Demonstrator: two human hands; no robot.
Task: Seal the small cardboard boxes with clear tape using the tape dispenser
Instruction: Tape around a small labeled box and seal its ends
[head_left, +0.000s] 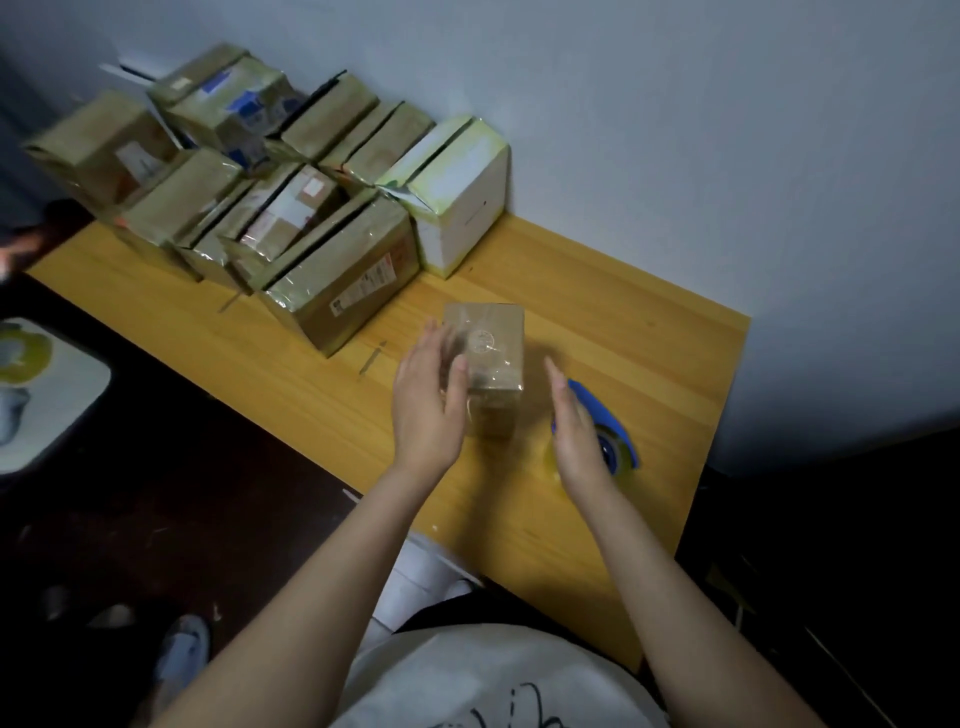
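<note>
Small taped box (501, 366) — round stamp (480, 343) illegible, flat hands (427, 410) (577, 441) flanking it

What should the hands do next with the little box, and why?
Probably close both hands on the small box to turn it. Its top already looks shiny with tape, the left hand and right hand are open on either side, and the tape dispenser lies on the table.

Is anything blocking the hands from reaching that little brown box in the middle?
Nothing visible. The left hand is at the left side of the small box; between the box and the open right hand lies only bare table. The tape dispenser sits beyond the right hand, not between.
</note>
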